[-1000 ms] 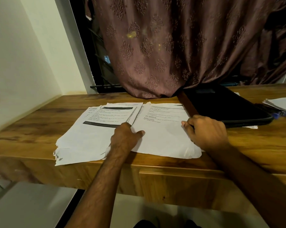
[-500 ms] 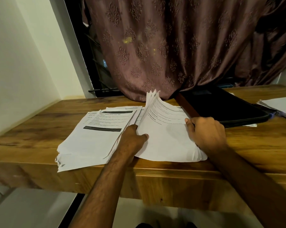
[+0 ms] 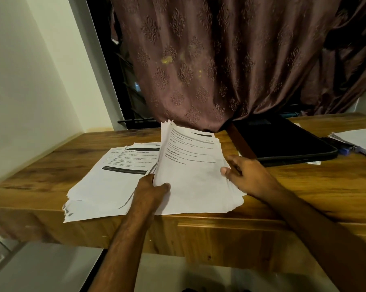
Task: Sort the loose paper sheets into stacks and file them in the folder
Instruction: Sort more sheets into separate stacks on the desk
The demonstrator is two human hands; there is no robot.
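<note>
Two piles of printed white sheets lie on the wooden desk (image 3: pixel 304 192). My left hand (image 3: pixel 151 191) grips the left edge of the right stack of sheets (image 3: pixel 195 175) and tilts that side up, so its far corner stands off the desk. My right hand (image 3: pixel 248 175) rests on the stack's right edge, thumb on top and fingers spread. The left pile of sheets (image 3: pixel 110 178) lies flat beside it, its ragged front edge hanging over the desk edge. A black folder (image 3: pixel 283 142) lies shut at the back right.
A brown patterned curtain (image 3: pixel 220 66) hangs down onto the desk's back edge. Another stack of papers (image 3: pixel 361 141) with a blue pen (image 3: pixel 345 151) sits at the far right. A white wall (image 3: pixel 20 91) borders the desk on the left.
The right stack lay flat under both hands; my left hand has lifted its left side higher. My right hand's fingers have spread apart at its right edge.
</note>
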